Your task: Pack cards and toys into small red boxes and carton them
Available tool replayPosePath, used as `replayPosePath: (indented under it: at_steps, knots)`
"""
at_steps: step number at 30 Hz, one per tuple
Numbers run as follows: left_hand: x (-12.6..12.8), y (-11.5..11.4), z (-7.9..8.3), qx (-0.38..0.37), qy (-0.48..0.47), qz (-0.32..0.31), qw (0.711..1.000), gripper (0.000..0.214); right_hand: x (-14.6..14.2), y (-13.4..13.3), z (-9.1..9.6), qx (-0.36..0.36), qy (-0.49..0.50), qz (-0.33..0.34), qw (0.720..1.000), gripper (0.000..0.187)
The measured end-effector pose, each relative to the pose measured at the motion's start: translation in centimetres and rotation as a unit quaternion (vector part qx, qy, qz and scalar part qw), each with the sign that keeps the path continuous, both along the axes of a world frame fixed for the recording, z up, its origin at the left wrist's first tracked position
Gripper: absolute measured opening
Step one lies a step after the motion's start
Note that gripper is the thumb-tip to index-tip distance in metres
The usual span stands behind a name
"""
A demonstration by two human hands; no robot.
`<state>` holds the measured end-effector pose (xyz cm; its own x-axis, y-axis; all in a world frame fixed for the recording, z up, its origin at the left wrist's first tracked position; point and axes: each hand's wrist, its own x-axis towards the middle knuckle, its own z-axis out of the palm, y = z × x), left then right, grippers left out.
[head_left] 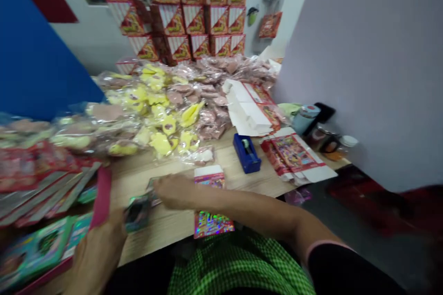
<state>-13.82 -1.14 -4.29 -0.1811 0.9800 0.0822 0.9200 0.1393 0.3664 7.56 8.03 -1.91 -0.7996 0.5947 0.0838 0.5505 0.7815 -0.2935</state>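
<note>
My right hand (pixel 178 192) reaches leftward over the table with its fingers curled closed. A small dark, green-edged packet (pixel 152 192) shows at its fingertips, and motion blur hides the grip. My left hand (pixel 100 249) is beside the pink rim of a tray (pixel 104 189), smeared by motion, its fingers unclear. Right beside its fingertips is a teal-edged dark packet (pixel 137 214); I cannot tell whether the hand holds it. Beneath my right forearm lies a shiny red printed box (pixel 212 226), flat on the table.
Bagged yellow plush pieces (pixel 161 143) and bagged pink pieces (pixel 211 122) heap along the back. A blue tape dispenser (pixel 247 154) stands right of centre, near flattened printed cartons (pixel 294 152). Stacked red-and-white boxes (pixel 192 14) rise behind. Jars (pixel 346 145) stand far right.
</note>
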Motion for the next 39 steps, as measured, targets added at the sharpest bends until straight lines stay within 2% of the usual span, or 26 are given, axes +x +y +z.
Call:
replayPosePath:
  at_steps: [2,3,5,8,10,12,13,17,19,21,23,25,28,30,32,34,36,39]
  knots:
    - [1.3,0.1,2.5,0.077,-0.018,0.048,0.996,0.03,1.0,0.9,0.6,-0.016,0.044,-0.078,0.996,0.021]
    - [2.2,0.4,3.4,0.11,-0.073,0.055,0.99,0.031,1.5,1.3,1.0,-0.03,0.07,-0.103,0.992,0.018]
    - [4.2,1.4,4.3,0.163,-0.235,0.024,0.958,0.033,2.6,1.9,1.7,-0.072,0.116,-0.1,0.986,0.013]
    - [7.7,3.4,4.2,0.125,-0.428,-0.013,0.895,0.035,4.8,2.0,2.8,-0.127,0.167,-0.069,0.975,0.021]
    - [10.0,4.6,3.7,0.129,-0.498,-0.008,0.857,0.038,6.5,1.8,3.3,-0.129,0.194,-0.087,0.969,0.015]
    - [12.0,5.5,2.9,0.139,-0.527,-0.014,0.838,0.05,8.4,1.7,3.6,-0.107,0.214,-0.131,0.962,0.012]
    - [12.8,5.9,2.5,0.129,-0.517,-0.028,0.846,0.054,9.4,1.8,3.6,-0.091,0.22,-0.156,0.959,0.014]
    - [15.0,7.2,-0.2,0.046,-0.378,-0.101,0.919,0.057,13.2,2.5,3.3,-0.021,0.233,-0.234,0.944,0.021]
    - [15.4,7.4,-1.3,0.013,-0.34,-0.129,0.931,0.054,14.7,2.6,3.1,0.011,0.239,-0.25,0.938,0.023]
    - [15.3,7.3,-1.6,-0.01,-0.334,-0.155,0.93,0.041,15.6,2.3,3.1,0.029,0.245,-0.246,0.937,0.022]
    - [15.0,6.7,-0.7,-0.027,-0.337,-0.181,0.923,0.029,15.9,1.7,3.3,0.044,0.259,-0.222,0.939,0.023]
    - [14.4,6.0,1.3,-0.019,-0.343,-0.214,0.915,0.021,15.8,0.8,4.0,0.072,0.281,-0.183,0.939,0.032]
    - [13.6,4.7,4.7,0.055,-0.327,-0.259,0.907,0.014,15.4,-0.5,5.7,0.141,0.302,-0.121,0.935,0.034]
    - [13.2,4.0,6.1,0.119,-0.301,-0.276,0.905,0.014,15.0,-1.3,6.8,0.192,0.293,-0.068,0.934,0.028]
    - [12.8,3.5,6.5,0.171,-0.275,-0.28,0.904,0.013,14.6,-2.0,7.5,0.238,0.269,-0.003,0.933,0.025]
    - [12.6,3.2,6.1,0.206,-0.262,-0.274,0.902,0.011,14.1,-2.6,7.7,0.273,0.236,0.035,0.932,0.024]
    - [12.5,3.0,5.5,0.227,-0.258,-0.262,0.902,0.009,13.6,-2.9,7.6,0.275,0.215,0.027,0.937,0.025]
    - [12.6,2.7,5.0,0.25,-0.249,-0.26,0.899,0.01,13.0,-2.9,7.7,0.223,0.217,-0.031,0.95,0.026]
